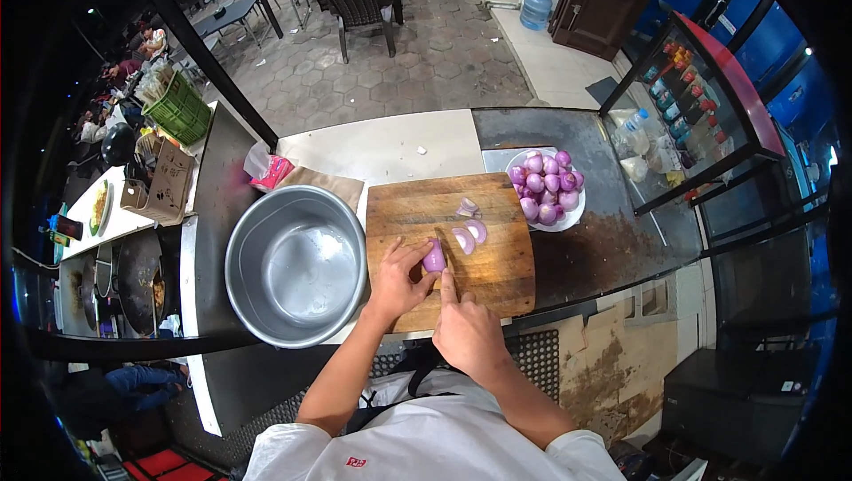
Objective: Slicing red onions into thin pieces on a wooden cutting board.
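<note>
A wooden cutting board (494, 281) lies before me on the counter. My left hand (401, 278) holds a piece of peeled red onion (434, 257) against the board between thumb and fingers. A knife (446, 251) stands with its blade along the onion's right side; my right hand (466, 328) grips it, index finger stretched along its back. The handle is hidden in my hand. Several cut onion slices (469, 236) lie on the board, right of the blade. A white plate (574, 218) at the board's right bears a heap of peeled red onions (551, 181).
A large metal basin (296, 267) stands left of the board. Behind it are a tissue pack (271, 171) and brown paper (323, 185). A glass display case (695, 101) is at the right; woks (140, 281) and a green crate (176, 108) are at the left.
</note>
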{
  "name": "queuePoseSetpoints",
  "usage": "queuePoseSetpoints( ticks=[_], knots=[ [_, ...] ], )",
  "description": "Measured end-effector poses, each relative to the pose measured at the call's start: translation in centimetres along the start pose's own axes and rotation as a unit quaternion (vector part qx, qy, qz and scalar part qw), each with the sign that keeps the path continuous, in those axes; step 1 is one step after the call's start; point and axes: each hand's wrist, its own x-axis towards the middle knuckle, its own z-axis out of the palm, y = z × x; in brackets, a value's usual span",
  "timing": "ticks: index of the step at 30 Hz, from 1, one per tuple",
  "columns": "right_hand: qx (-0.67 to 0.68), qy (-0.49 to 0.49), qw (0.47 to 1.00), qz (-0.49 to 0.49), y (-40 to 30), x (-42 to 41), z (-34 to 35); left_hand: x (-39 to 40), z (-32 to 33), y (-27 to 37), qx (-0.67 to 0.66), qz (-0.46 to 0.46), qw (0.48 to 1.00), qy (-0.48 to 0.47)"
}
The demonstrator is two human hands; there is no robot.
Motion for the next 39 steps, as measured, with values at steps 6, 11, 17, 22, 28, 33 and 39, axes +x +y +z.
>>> queuePoseSetpoints(
  ticks=[6,11,17,22,28,33,39],
  knots=[
    [-0.002,0.013,1.000,-0.017,0.6,0.0,0.7,0.0,-0.4,0.0,-0.009,0.003,1.000,0.005],
    [0.003,0.051,0.998,-0.034,1.1,-0.5,1.5,0.1,-0.4,0.2,-0.010,-0.005,1.000,0.003],
    [0.017,0.040,0.999,-0.025,1.2,-0.5,1.9,0.1,-0.3,0.1,-0.012,-0.004,1.000,0.001],
    [0.033,0.050,0.998,-0.036,1.8,-1.4,2.0,0.2,-0.3,0.1,-0.009,-0.007,1.000,0.007],
    [0.052,0.069,0.995,-0.049,3.3,-1.1,3.8,0.2,-0.3,0.2,-0.013,-0.018,1.000,-0.007],
    [0.064,0.060,0.995,-0.050,4.0,-1.3,4.3,0.2,-0.2,0.1,-0.013,-0.009,1.000,0.004],
    [0.071,0.106,0.989,-0.073,5.4,-0.7,6.7,0.3,-0.4,0.2,-0.012,-0.004,1.000,0.006]
  ],
)
